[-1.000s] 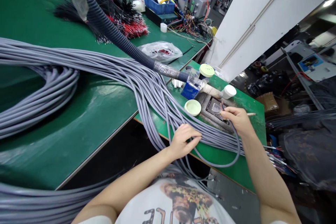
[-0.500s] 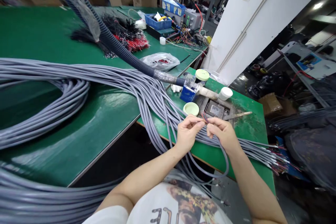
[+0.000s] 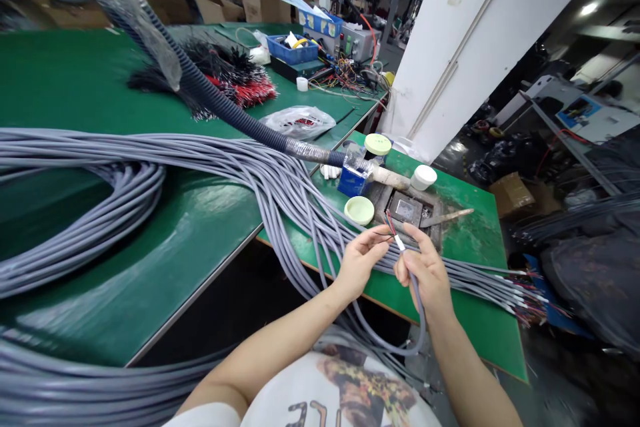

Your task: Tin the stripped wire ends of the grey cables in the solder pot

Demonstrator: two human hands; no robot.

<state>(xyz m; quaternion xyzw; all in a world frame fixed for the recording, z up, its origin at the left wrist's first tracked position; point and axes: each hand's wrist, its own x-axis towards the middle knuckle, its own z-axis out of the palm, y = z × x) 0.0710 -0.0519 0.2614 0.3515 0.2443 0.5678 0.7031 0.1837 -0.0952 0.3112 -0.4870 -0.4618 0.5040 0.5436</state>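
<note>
My right hand (image 3: 427, 277) is closed around a grey cable (image 3: 419, 320) just below its end, and the cable loops down beneath the hand. At that end sits a white band (image 3: 400, 244), with thin red, blue and dark wires (image 3: 390, 221) fanning out above it. My left hand (image 3: 361, 263) pinches a thin dark wire (image 3: 386, 234) of the same cable between thumb and forefinger. Behind the hands, a bundle of grey cables (image 3: 465, 278) lies across the small green table, its wire ends (image 3: 530, 303) to the right.
A solder pot (image 3: 404, 208) with a wooden-looking stick (image 3: 450, 217) stands beyond my hands. Around it are a green dish (image 3: 359, 211), a white cup (image 3: 423, 177) and a blue box (image 3: 353, 181) joined to a ribbed hose (image 3: 225, 110). Coiled cables (image 3: 125, 207) cover the left table.
My right hand has turned and lowered slightly, so the white band and spread wires now show. The left fingers have shifted to a dark wire at the side. The view tilted a little.
</note>
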